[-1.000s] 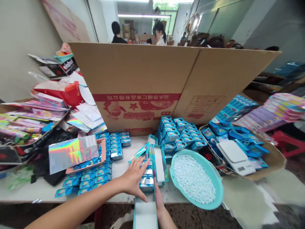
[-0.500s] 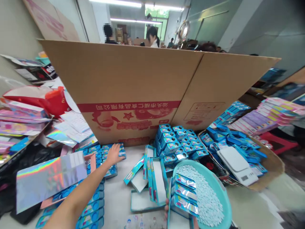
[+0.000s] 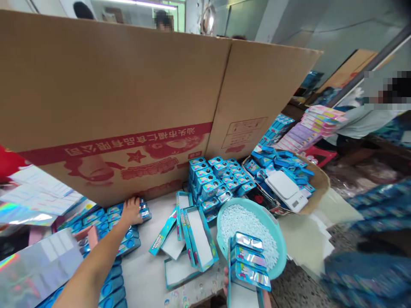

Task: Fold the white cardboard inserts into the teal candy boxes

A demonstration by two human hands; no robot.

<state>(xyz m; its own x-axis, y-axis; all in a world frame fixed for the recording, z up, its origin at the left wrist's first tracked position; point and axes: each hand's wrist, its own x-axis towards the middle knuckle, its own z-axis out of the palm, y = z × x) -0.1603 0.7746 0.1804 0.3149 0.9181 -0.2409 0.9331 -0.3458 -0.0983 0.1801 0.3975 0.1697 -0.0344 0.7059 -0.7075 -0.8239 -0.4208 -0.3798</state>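
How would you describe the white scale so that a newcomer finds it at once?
From the big brown cardboard, go right to the open carton of blue packs. The scale lies on top, tilted; its white body and small display set it apart from the packs.

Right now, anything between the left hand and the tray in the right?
Yes: loose open trays lie on the table between left hand and held tray. They look low; the space above them seems open.

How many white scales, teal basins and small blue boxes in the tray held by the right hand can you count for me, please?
White scale: 1
Teal basin: 1
Small blue boxes in the tray held by the right hand: 3
Total: 5
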